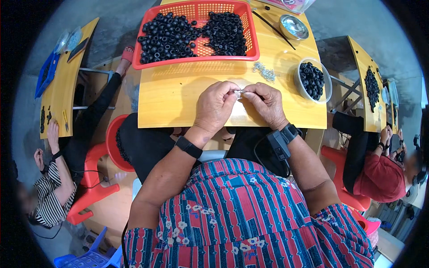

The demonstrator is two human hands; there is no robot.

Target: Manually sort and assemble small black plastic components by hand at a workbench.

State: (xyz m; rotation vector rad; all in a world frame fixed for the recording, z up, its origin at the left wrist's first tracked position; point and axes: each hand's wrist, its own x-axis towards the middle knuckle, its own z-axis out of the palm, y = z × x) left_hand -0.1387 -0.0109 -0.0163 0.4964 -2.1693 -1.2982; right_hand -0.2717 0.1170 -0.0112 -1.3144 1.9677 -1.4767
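Observation:
Over the near half of the wooden table point(170, 102), my left hand point(213, 106) and my right hand point(269, 105) meet fingertip to fingertip. Both are closed in a pinch on one small, shiny, pale piece point(240, 91), too small to name. Just beyond my right hand lies a little heap of transparent bits point(264, 71). To the right of that hand, a transparent round tub point(328, 85) holds black ring-shaped parts point(311, 80). Farther off stands a red mesh basket point(196, 63) with two piles of black parts, larger rings point(165, 38) on the left and smaller pieces point(225, 35) on the right.
A metal bowl point(294, 27) and a thin black stick point(273, 30) lie at the far right of the table. A red basin point(119, 143) with black parts is by my left thigh. Other people sit at tables left point(58, 187) and right point(380, 178).

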